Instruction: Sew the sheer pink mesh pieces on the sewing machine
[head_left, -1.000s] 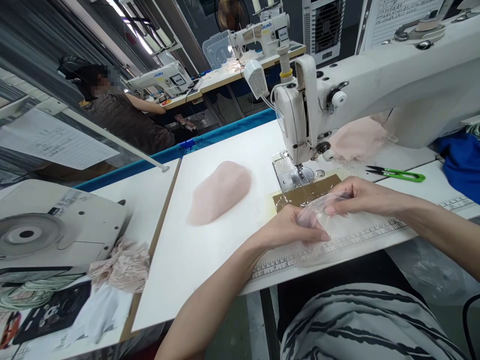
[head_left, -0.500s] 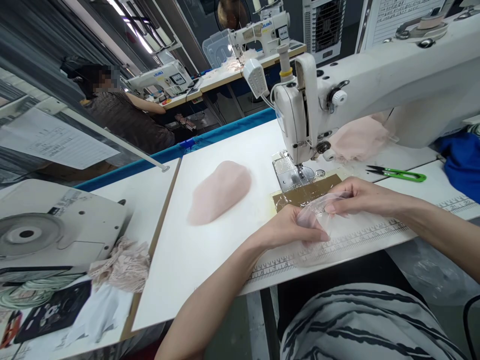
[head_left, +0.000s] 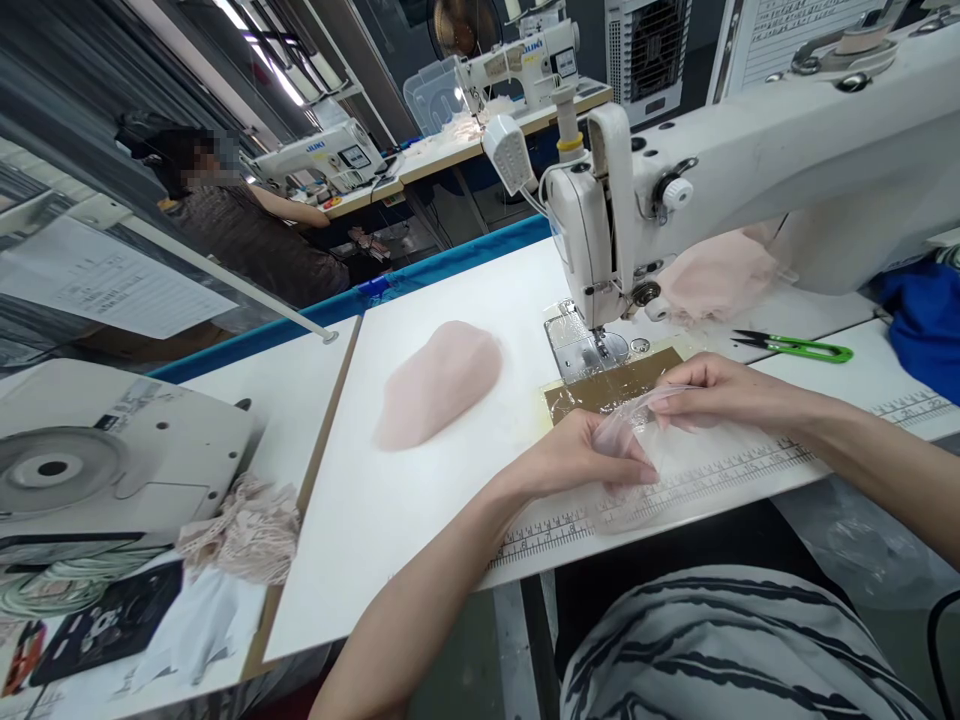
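Note:
A sheer pale pink piece of fabric (head_left: 626, 425) is stretched between my two hands, low over the table's front edge. My left hand (head_left: 592, 455) pinches its left part between thumb and fingers. On the other side my right hand (head_left: 694, 392) grips the upper right edge, fingers closed. Just beyond them lies a brown plate (head_left: 611, 385) in front of the needle plate and presser foot of the sewing machine (head_left: 600, 230). A printed ruler strip (head_left: 720, 470) runs beneath the fabric. Flat on the table to the left rests another pink fabric piece (head_left: 442, 385).
Green thread snips (head_left: 810, 347) lie right of the machine, near a pink fabric pile (head_left: 720, 275) and blue cloth (head_left: 926, 325). At left are bunched pink strips (head_left: 244, 530) and a second machine (head_left: 112, 440). A co-worker (head_left: 240, 230) sits beyond the blue-edged table.
My right hand has shifted very slightly, its fingers drawing the fabric edge a little. The left hand stays almost in place, and the fabric remains held between both.

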